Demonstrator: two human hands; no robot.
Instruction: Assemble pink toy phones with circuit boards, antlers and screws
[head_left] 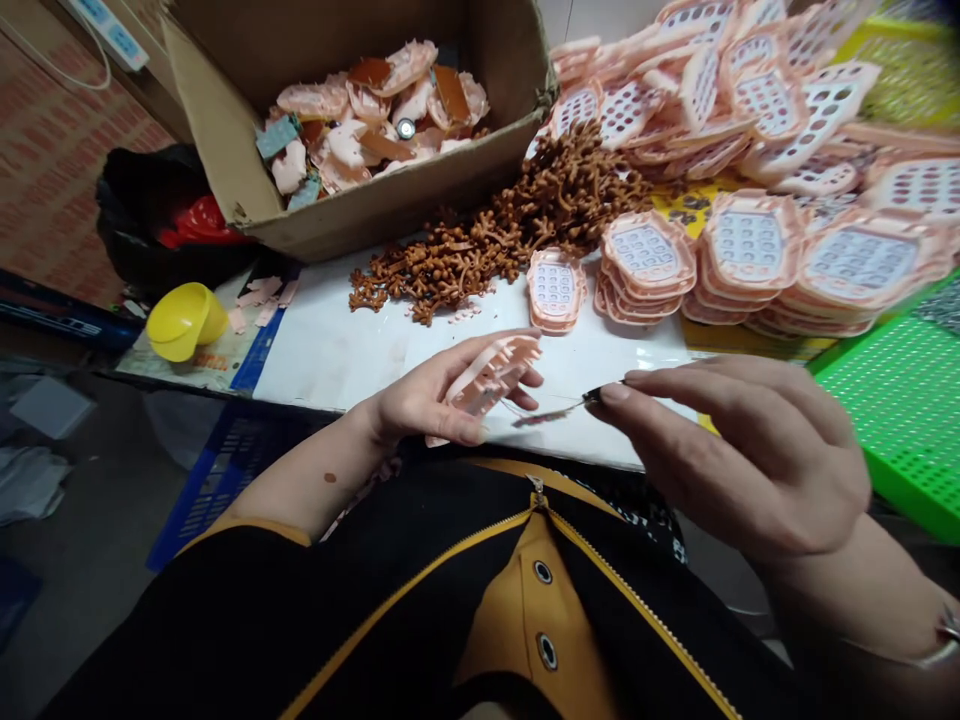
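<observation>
My left hand (pixel 442 390) is wrapped round a pink plastic shell (pixel 495 375), its ribbed inner side partly turned up. Its fingers curl behind the shell and the thumb presses its lower edge. To the right, my right hand (pixel 750 440) pinches the dark end of a thin, flat piece (pixel 551 414), perhaps a small circuit board seen nearly edge-on. Fine wires seem to run from that piece towards the shell. The two parts are apart, held just above the table's front edge. Beyond them stands a short stack of pink keypad panels (pixel 556 285).
A cardboard box (pixel 360 215) of pink shells and boards stands behind. Brown plastic parts (pixel 480 240) lie heaped beside it. More keypad stacks (pixel 649 260) and loose pink covers (pixel 697 100) fill the right, near a green basket (pixel 900 410). A yellow bowl (pixel 184 320) sits left.
</observation>
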